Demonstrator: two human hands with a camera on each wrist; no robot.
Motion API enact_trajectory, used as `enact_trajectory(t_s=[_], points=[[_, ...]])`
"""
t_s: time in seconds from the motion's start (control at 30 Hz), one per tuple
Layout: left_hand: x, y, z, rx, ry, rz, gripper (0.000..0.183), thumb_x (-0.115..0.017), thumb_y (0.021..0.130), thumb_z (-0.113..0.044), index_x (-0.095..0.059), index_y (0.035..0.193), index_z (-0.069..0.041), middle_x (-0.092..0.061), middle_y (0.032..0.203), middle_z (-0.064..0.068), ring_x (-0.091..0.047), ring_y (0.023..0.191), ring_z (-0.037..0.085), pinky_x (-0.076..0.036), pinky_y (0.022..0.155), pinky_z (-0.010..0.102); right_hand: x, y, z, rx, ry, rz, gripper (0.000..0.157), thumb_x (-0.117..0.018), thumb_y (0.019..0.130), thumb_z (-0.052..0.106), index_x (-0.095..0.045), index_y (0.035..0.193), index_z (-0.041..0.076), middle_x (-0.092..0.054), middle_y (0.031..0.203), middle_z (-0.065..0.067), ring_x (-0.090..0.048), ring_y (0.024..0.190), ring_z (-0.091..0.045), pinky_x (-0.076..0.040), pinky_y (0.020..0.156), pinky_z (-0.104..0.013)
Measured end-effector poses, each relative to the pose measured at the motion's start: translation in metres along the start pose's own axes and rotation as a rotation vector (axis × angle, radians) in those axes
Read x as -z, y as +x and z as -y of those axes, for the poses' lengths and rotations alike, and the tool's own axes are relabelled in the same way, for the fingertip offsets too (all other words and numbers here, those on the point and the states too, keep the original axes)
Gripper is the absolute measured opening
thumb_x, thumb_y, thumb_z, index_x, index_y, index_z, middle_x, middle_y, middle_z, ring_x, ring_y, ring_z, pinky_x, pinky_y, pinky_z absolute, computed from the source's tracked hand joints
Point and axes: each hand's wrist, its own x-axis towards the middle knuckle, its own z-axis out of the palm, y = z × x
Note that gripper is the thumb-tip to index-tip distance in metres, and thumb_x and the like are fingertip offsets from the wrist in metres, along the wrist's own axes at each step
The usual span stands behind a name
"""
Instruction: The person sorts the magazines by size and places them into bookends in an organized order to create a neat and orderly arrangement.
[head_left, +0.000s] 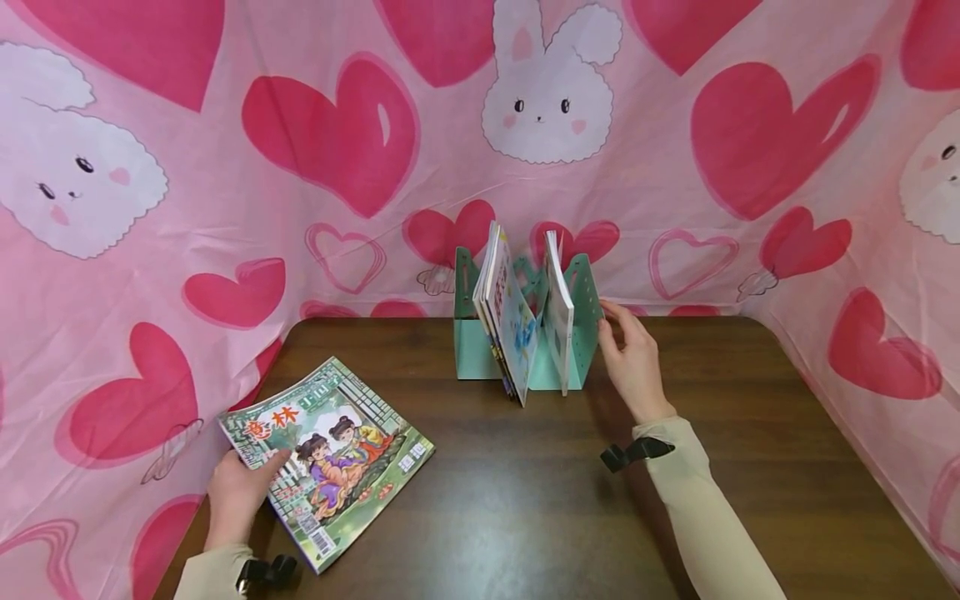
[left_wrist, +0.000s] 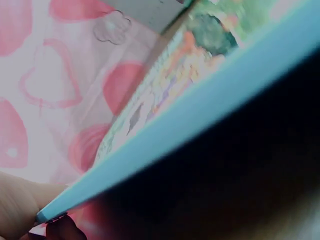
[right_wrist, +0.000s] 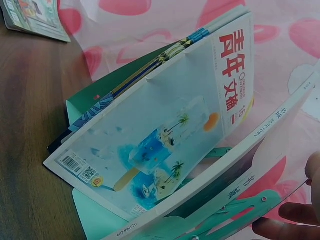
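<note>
At the left of the table my left hand [head_left: 238, 492] holds a magazine [head_left: 341, 467] by its near left corner, thumb on the cover and the other fingers under it. Two girls are drawn on that cover; in the left wrist view its pale blue edge [left_wrist: 165, 145] runs slantwise. My right hand [head_left: 633, 367] grips the right end panel [head_left: 585, 321] of a mint-green book rack [head_left: 477, 354] with its fingertips. Inside the rack several magazines [right_wrist: 150, 135] lean together at the left. A thin white booklet [head_left: 558, 312] stands near the right panel.
The dark wooden table [head_left: 487, 492] stretches in front of the rack and to its right. A pink cloth [head_left: 442, 167] with hearts and rabbits hangs behind the table and along both sides.
</note>
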Motion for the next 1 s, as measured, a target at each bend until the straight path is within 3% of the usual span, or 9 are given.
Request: enact_trajectory(t_s=[0.07,0.2,0.33,0.53,0.73,1.0], points=[[-0.002,-0.001,0.0,0.003,-0.041,-0.01,0.067,-0.076,0.094,-0.031,-0.05,0.132,0.019,-0.059,0.12,0.041,-0.06,0.099,0.047,-0.051,0.083,0.051,0.0,0.0,0.0,-0.004,-0.006,-0.001,0.034,-0.06,0.105,0.009,-0.064,0.138,0.006,-0.068,0.129,-0.019,-0.068,0.095,-0.03,-0.043,0.079,-0.004],[-0.008,-0.003,-0.004,0.049,-0.237,-0.014,0.061,-0.073,0.097,-0.022,-0.047,0.14,0.012,-0.059,0.123,0.033,-0.06,0.083,0.017,-0.05,0.067,0.023,0.0,0.001,0.001,0.006,-0.008,-0.012,0.033,-0.06,0.104,0.008,-0.065,0.136,0.005,-0.069,0.127,-0.021,-0.066,0.09,-0.028,-0.043,0.075,-0.006],[-0.014,-0.006,-0.009,0.083,-0.426,-0.019,0.058,-0.066,0.1,-0.013,-0.038,0.147,0.009,-0.052,0.127,0.024,-0.054,0.075,-0.003,-0.049,0.061,0.016,0.0,0.001,0.002,0.025,-0.008,-0.02,0.032,-0.06,0.103,0.006,-0.066,0.135,0.002,-0.069,0.125,-0.022,-0.065,0.089,-0.026,-0.045,0.073,-0.011],[-0.016,-0.011,-0.017,0.089,-0.54,0.008,0.061,-0.059,0.104,-0.01,-0.033,0.157,0.003,-0.051,0.129,0.018,-0.056,0.077,-0.006,-0.05,0.064,0.015,-0.001,0.001,0.001,0.023,-0.009,-0.019,0.032,-0.061,0.103,0.006,-0.065,0.135,0.002,-0.069,0.125,-0.023,-0.065,0.088,-0.028,-0.044,0.073,-0.01],[-0.013,-0.013,-0.025,0.153,-0.646,0.071,0.066,-0.059,0.106,-0.016,-0.028,0.163,-0.005,-0.055,0.116,-0.003,-0.059,0.085,-0.005,-0.053,0.072,0.016,-0.001,0.0,0.001,0.015,-0.005,-0.017,0.032,-0.06,0.103,0.006,-0.065,0.135,0.002,-0.069,0.126,-0.022,-0.066,0.09,-0.028,-0.042,0.072,-0.007],[-0.008,-0.016,-0.034,0.227,-0.768,0.169,0.07,-0.053,0.109,-0.028,-0.016,0.169,-0.025,-0.047,0.138,-0.004,-0.054,0.112,0.004,-0.052,0.083,0.018,-0.002,0.001,0.001,0.012,-0.004,-0.014,0.032,-0.06,0.104,0.008,-0.065,0.134,0.002,-0.069,0.127,-0.021,-0.065,0.091,-0.026,-0.043,0.072,-0.008]])
